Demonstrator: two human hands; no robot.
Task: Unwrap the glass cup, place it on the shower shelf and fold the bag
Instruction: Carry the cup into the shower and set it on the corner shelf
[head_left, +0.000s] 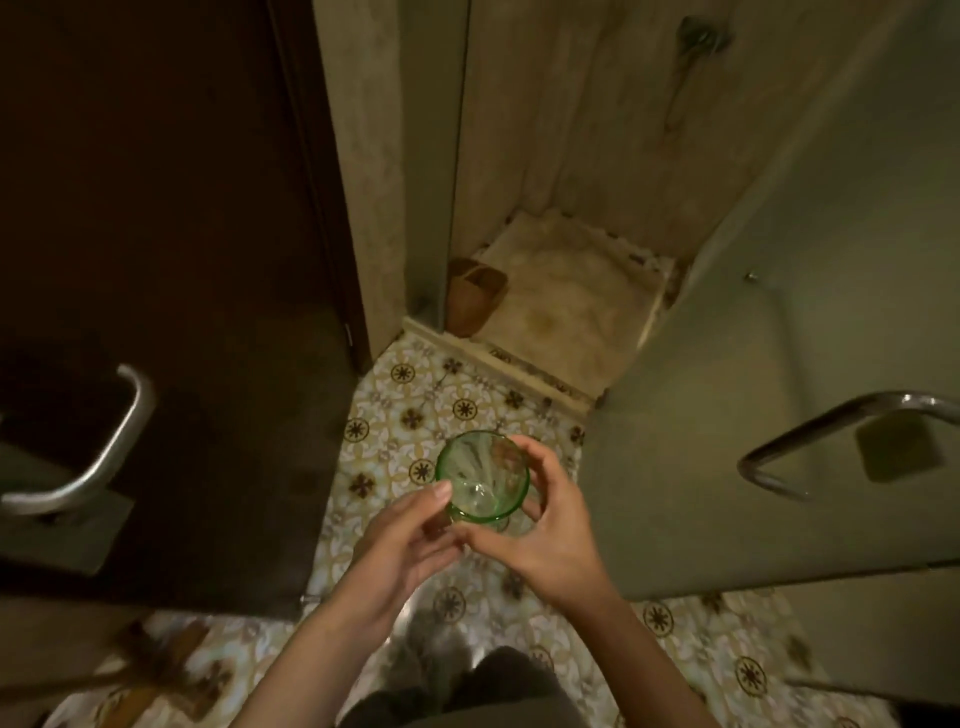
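A dark brown wooden door (171, 249) with one curved metal handle (98, 457) stands left. Over the patterned floral floor tiles (415, 395), the left hand (402, 540) and right hand (540, 530) together clasp one green glass cup (483, 475), upright. One frosted glass shower door (810, 364) stands right.

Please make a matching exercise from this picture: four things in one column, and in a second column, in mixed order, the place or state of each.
Things:
1. green glass cup
2. brown basket
3. dark door
4. glass shower door

Places or states:
A. open at the right, with a metal handle
B. held upright between both hands
C. on the left, with a curved metal handle
D. standing in the shower's left corner

Pairs: 1-B, 2-D, 3-C, 4-A
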